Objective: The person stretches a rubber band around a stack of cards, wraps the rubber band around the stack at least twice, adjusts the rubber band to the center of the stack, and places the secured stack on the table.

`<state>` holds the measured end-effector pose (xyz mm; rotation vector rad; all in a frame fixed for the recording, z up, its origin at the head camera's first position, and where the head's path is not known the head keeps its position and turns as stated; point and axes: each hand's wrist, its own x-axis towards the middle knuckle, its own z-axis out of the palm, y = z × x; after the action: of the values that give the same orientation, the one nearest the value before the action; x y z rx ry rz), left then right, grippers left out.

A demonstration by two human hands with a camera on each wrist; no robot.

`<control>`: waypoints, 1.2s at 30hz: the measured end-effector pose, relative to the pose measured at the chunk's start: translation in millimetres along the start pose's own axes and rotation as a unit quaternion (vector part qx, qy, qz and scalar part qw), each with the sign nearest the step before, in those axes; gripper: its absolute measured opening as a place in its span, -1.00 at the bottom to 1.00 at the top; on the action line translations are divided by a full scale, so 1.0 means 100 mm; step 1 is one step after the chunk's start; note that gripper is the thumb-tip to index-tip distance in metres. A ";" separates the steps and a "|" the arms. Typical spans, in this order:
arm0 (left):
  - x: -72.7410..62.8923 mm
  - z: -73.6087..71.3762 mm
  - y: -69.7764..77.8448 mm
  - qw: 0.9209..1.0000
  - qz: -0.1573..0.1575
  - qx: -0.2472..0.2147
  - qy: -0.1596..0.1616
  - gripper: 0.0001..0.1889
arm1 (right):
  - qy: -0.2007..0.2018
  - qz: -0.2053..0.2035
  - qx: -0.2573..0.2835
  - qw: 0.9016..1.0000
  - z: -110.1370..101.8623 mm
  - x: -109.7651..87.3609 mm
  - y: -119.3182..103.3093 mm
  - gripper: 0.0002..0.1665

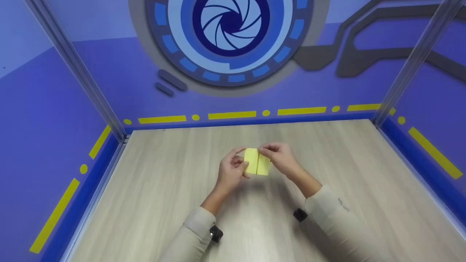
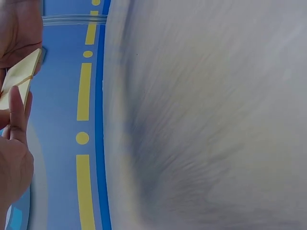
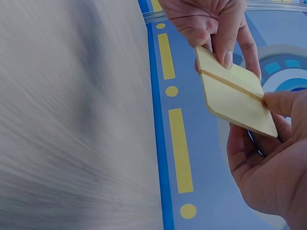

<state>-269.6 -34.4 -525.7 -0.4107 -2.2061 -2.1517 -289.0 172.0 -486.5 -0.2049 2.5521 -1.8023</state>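
Both hands hold a small yellow pad with rounded corners, up in front of me over the table. A thin tan rubber band runs across its middle. My left hand grips the pad's left side, thumb on the near face and fingers behind. With thumb and fingertips my right hand pinches the upper edge, where the band crosses it. The right wrist view shows the right thumb right at the band's end. In the left wrist view the pad is cut off by the frame.
A light wood-grain table lies below the hands. Blue-purple panels with yellow dashes stand behind it and at both sides. Metal posts rise at the back corners. Each sleeve carries a small black device at the wrist.
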 end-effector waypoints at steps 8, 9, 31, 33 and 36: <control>0.01 -0.01 0.00 1.000 -0.006 0.001 -0.011 -0.49 | -0.008 0.012 0.013 1.000 -0.03 -0.01 0.04 -0.66; 0.01 -0.01 -0.01 1.000 -0.006 -0.001 -0.009 -0.48 | -0.009 0.009 0.015 1.000 -0.03 -0.01 0.04 -0.65; 0.02 0.01 -0.01 1.000 -0.005 -0.008 0.000 -0.49 | 0.018 -0.007 0.015 1.000 0.02 0.00 -0.01 -0.74; 0.03 0.01 -0.01 1.000 -0.006 -0.004 0.003 -0.49 | 0.018 -0.010 0.013 1.000 0.02 -0.01 -0.02 -0.74; 0.04 0.01 -0.02 1.000 -0.005 0.002 0.009 -0.49 | 0.019 -0.015 0.010 1.000 0.03 -0.01 -0.04 -0.72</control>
<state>-273.9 -32.9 -526.5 -0.3790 -2.2075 -2.1452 -287.3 168.2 -484.1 -0.2122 2.5690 -1.8597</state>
